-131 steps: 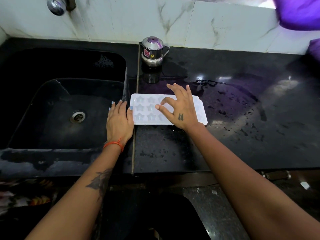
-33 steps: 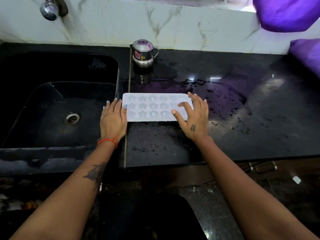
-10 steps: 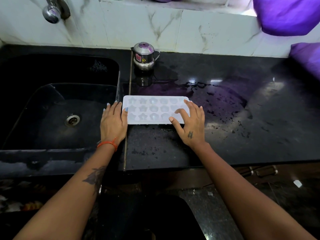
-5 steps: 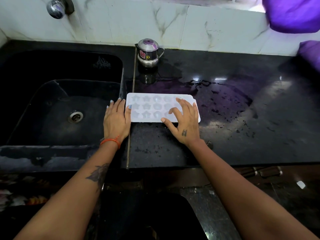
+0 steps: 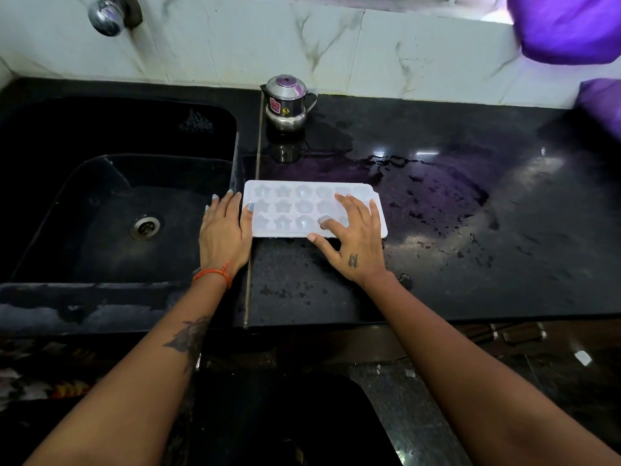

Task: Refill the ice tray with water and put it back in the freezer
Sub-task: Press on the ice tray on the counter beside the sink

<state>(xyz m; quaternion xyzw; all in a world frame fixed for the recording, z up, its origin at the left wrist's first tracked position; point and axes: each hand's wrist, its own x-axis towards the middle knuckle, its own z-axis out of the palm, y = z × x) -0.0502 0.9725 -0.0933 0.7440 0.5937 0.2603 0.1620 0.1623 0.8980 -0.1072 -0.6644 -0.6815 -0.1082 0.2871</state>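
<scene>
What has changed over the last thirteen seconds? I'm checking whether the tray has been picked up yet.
Little. The right hand shifted along the ice tray, from its middle to its right end and partly back; its fingers now press the right part. The left hand stayed flat against the tray's left edge. The tray stayed flat on the wet counter, not lifted; the steel pot is unmoved.

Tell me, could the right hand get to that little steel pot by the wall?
Probably yes. The right hand rests on the tray, and the pot stands beyond it with only bare wet counter between.
</scene>
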